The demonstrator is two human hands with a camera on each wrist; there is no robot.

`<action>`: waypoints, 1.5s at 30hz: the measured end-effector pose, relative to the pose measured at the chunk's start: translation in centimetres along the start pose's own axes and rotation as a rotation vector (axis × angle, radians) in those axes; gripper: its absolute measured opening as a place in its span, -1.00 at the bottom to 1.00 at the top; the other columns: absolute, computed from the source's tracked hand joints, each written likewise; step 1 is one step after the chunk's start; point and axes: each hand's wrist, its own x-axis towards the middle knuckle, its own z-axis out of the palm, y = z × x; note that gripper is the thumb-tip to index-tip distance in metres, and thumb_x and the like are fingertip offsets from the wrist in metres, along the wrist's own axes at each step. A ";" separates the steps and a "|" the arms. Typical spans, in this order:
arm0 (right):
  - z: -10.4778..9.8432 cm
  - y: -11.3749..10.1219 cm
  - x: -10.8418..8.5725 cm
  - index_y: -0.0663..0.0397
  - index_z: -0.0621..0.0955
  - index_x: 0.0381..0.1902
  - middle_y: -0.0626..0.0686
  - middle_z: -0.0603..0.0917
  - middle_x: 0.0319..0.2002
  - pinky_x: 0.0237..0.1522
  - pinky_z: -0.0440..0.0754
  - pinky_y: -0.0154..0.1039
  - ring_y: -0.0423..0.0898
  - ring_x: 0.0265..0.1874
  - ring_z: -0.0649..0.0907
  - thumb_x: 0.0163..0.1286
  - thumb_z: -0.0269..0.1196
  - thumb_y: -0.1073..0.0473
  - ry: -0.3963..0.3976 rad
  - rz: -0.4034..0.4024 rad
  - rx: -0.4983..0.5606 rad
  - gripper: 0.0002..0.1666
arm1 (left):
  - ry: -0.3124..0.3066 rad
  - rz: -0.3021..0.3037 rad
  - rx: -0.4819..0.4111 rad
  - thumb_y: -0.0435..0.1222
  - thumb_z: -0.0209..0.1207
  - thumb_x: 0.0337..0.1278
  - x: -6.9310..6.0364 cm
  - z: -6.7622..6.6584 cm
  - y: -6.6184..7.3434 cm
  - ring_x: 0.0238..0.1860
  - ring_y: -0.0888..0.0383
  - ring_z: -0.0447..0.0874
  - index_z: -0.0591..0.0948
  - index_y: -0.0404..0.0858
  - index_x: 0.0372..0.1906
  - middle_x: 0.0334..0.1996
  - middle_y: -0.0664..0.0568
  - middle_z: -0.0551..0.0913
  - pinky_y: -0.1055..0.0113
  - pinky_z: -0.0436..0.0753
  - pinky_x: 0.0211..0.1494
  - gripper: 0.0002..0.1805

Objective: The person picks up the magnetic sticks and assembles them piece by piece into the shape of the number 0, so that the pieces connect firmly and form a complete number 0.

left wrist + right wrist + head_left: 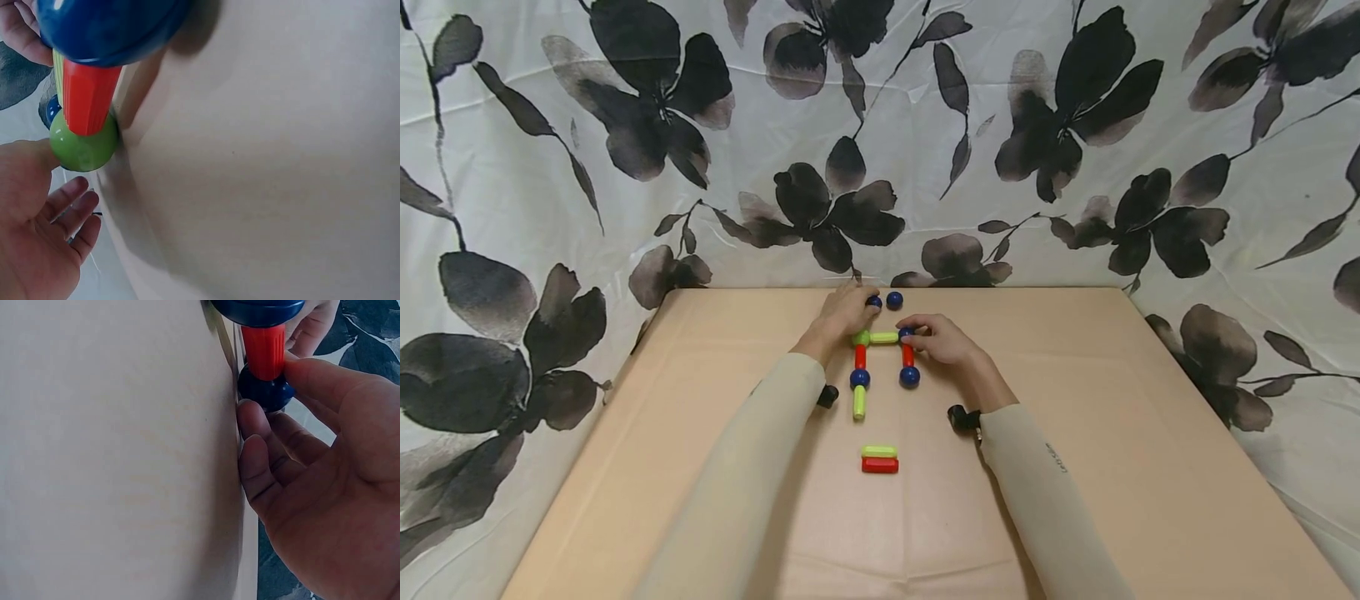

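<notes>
A figure of toy rods and balls lies toward the table's far edge. My left hand [844, 312] pinches a blue ball [874, 302] just behind the green ball [862, 337]; the left wrist view partly hides that grip. With thumb and fingertips, my right hand [951, 340] holds the blue ball [262, 394] at the figure's far right corner. A yellow-green rod [884, 337] joins this corner to the green ball. Red rods [861, 357] run from both corners to nearer blue balls [910, 377]. Another yellow-green rod [859, 402] extends from the left one.
A loose blue ball [894, 300] sits near the far edge, right of my left hand. Nearer me, a yellow-green rod [880, 451] and a red rod [880, 465] lie side by side on the tan table [1075, 500]. Floral cloth [955, 150] hangs behind.
</notes>
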 end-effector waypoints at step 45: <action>0.5 -0.3 -0.4 -0.01 0.62 0.32 0.13 0.57 0.07 -0.26 0.56 -0.29 0.04 -0.18 0.51 0.59 0.21 0.13 0.011 0.042 -0.004 -0.60 | -0.273 0.355 -0.390 -0.13 0.54 0.09 -15.6 -2.9 -2.1 -0.15 0.13 0.65 0.72 -0.07 0.03 -0.22 0.19 0.72 0.27 0.61 0.00 -0.60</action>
